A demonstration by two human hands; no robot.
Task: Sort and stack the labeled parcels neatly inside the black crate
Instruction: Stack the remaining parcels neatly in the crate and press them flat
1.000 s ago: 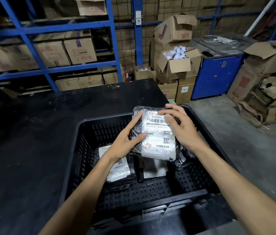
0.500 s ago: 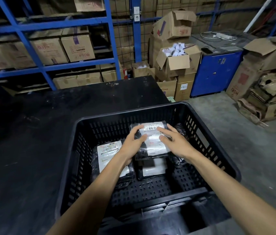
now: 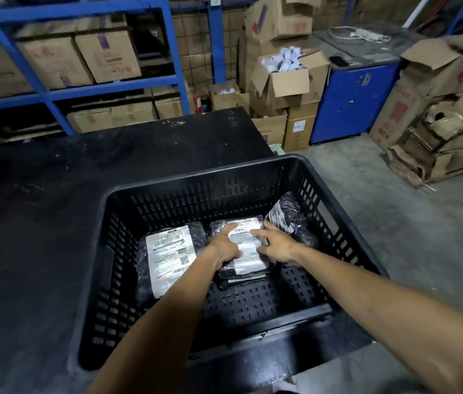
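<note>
Parcel (image 3: 246,245) pressed flat under left hand (image 3: 226,247) and right hand (image 3: 274,245)

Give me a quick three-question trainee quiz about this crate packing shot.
1. True or false: both hands rest on the middle parcel.
2. Which parcel leans against the black crate's right wall? A) the left parcel B) the right parcel
3. Fill in: the middle parcel sits on top of another ____.

Key: 1 true, left hand and right hand press on it. 2 B. 3 parcel.
</note>
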